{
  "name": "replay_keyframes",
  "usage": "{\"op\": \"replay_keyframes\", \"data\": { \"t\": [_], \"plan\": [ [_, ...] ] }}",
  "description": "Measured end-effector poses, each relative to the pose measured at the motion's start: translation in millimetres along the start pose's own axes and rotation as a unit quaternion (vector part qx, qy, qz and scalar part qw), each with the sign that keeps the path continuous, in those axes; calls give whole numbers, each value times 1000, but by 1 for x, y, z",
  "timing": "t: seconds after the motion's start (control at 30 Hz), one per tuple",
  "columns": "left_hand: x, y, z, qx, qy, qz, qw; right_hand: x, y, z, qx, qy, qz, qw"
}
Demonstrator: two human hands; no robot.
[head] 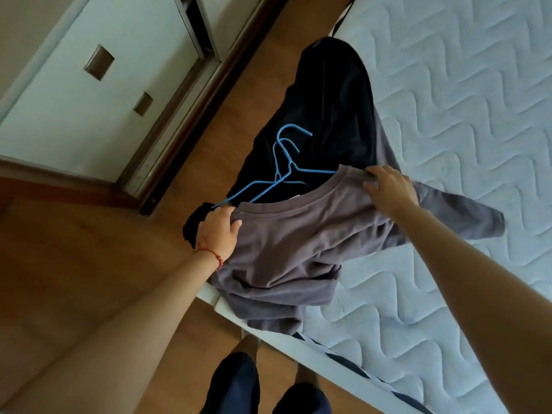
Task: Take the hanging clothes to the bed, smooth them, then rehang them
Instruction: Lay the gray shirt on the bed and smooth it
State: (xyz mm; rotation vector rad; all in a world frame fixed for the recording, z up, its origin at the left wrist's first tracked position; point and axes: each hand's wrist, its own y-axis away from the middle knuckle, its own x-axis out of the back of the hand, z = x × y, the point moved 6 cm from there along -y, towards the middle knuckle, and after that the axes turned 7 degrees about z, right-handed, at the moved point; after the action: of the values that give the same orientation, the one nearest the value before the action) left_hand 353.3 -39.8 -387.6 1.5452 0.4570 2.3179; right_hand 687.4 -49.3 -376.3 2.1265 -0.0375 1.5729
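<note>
The bed (466, 121) fills the far side of my view, its pale quilted mattress bare apart from the clothes bunched at its near edge; the wooden floor (74, 264) runs beside the bed, and beyond that floor stands a white wardrobe door (98, 94) with two dark recessed handles; on the bed's edge lies a black garment (334, 106), stretched away from me along the side of the mattress and partly hanging over it; on top of its near end lies a grey T-shirt (298, 243), rumpled, its lower part spilling over the bed's edge and one sleeve spread out onto the mattress; my right hand (389, 189) is closed on the shirt's shoulder at the neckline, fabric bunched under the fingers, on the mattress side; my left hand (218, 231) has its grip closed on the other shoulder, at the floor side of the bed's edge, with a red string bracelet (213, 256) at the wrist; two blue wire hangers (280, 171) lie on the black garment just beyond the shirt's collar, overlapping, their hooks pointing away from me, one arm of a hanger running into the neck opening, another reaching my left fingers; my feet in dark shoes (263, 386) stand on the floor close to the bed.
</note>
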Motion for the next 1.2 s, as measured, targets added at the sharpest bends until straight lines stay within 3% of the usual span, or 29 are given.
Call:
{"op": "replay_keyframes", "data": {
  "t": [0.47, 0.63, 0.73, 0.83, 1.2],
  "plan": [
    [52, 77, 45, -72, 101, 28, 992, 62, 134, 50, -61, -68, 78, 993],
    [68, 128, 73, -130, 114, 33, 984, 84, 209, 75, -77, -60, 85, 992],
    [71, 155, 88, -173, 110, 31, 978, 101, 249, 88, -65, -60, 128, 988],
    [76, 170, 107, -201, 115, 29, 972, 122, 277, 96, -37, -59, 186, 980],
    [92, 264, 204, -298, 146, 91, 939, 163, 386, 187, -98, -103, 215, 966]
  ]
}}
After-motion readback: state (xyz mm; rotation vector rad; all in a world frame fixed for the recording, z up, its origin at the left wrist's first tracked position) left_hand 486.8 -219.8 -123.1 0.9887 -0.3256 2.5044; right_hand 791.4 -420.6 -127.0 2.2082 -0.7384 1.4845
